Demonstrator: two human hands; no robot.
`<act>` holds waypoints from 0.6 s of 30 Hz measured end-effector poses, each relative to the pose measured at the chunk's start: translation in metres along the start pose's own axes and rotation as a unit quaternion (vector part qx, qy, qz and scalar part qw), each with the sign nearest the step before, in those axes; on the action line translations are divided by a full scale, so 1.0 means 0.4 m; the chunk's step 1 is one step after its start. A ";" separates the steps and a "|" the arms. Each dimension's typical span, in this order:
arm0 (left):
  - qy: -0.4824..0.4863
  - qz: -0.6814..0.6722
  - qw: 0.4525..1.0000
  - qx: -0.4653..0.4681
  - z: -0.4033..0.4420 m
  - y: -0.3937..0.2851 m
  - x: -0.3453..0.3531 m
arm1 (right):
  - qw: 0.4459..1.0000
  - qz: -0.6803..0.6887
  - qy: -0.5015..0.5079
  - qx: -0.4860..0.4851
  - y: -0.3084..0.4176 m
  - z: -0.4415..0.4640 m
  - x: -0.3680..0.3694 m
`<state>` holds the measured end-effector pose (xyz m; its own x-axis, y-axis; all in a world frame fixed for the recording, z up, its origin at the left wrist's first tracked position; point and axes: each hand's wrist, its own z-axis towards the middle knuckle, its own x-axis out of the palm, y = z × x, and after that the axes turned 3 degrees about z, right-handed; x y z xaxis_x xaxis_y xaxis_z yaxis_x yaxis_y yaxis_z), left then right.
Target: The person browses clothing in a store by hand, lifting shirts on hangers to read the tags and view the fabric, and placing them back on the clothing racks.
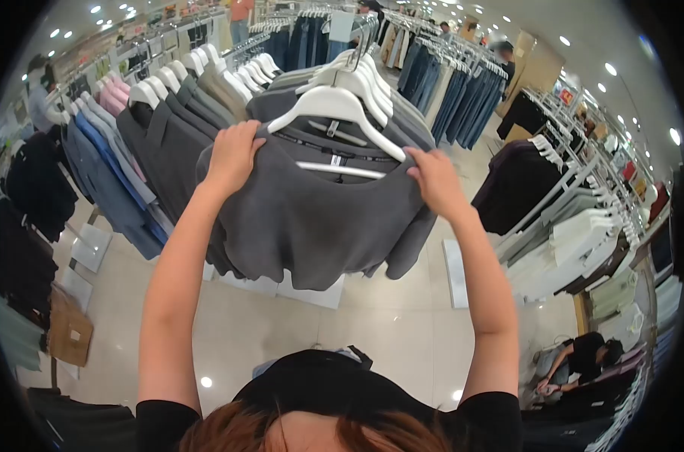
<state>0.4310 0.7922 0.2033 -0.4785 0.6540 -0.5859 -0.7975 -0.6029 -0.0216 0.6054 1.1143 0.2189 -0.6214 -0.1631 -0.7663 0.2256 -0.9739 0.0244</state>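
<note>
A dark grey top (327,218) hangs on a white hanger (330,102) at the front of a rack, its neckline wide and a label inside the collar. My left hand (235,154) grips the top's shoulder at the left end of the hanger, fingers curled over it. At the other shoulder, my right hand (436,179) pinches the fabric near the hanger's right end. More grey garments on white hangers hang close behind it.
Blue shirts (116,188) hang on the left. Jeans (451,98) fill a rack behind. Dark and white clothes (575,252) hang on the right. A cardboard box (69,331) stands lower left. A crouching person (583,358) is at lower right; other people are farther back.
</note>
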 end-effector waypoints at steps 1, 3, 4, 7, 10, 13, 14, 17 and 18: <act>0.006 0.001 1.000 -0.014 0.006 -0.006 0.005 | 0.999 -0.047 0.007 -0.023 0.005 0.006 0.012; 0.025 0.002 0.999 -0.043 0.007 -0.015 0.011 | 0.997 -0.060 -0.011 -0.037 0.021 0.020 0.022; 0.012 0.003 0.999 -0.035 0.009 -0.018 0.016 | 0.997 -0.065 -0.017 -0.042 0.034 0.025 0.023; 0.001 -0.003 1.000 -0.023 0.012 -0.032 0.029 | 0.998 -0.017 -0.022 -0.065 0.073 0.065 0.026; 0.020 -0.023 0.999 -0.025 0.008 -0.030 0.011 | 0.998 0.054 0.026 -0.008 0.082 0.075 -0.010; 0.023 -0.033 0.998 -0.049 -0.035 0.026 0.005 | 0.998 0.067 0.010 -0.007 0.032 0.052 -0.016; 0.000 -0.015 0.999 -0.037 -0.044 0.030 0.008 | 0.998 0.061 0.003 -0.011 0.027 0.042 -0.012; 0.009 -0.014 0.999 -0.041 -0.032 0.015 0.012 | 0.994 0.100 0.033 0.035 0.057 0.035 -0.036; 0.008 -0.024 0.999 -0.038 -0.033 0.023 0.025 | 0.993 0.090 0.045 0.063 0.054 0.027 -0.045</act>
<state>0.4237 0.7870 0.1865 -0.4342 0.6759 -0.5955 -0.7888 -0.6045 -0.1110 0.6135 1.0943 0.2402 -0.5088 -0.3278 -0.7961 0.2288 -0.9429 0.2420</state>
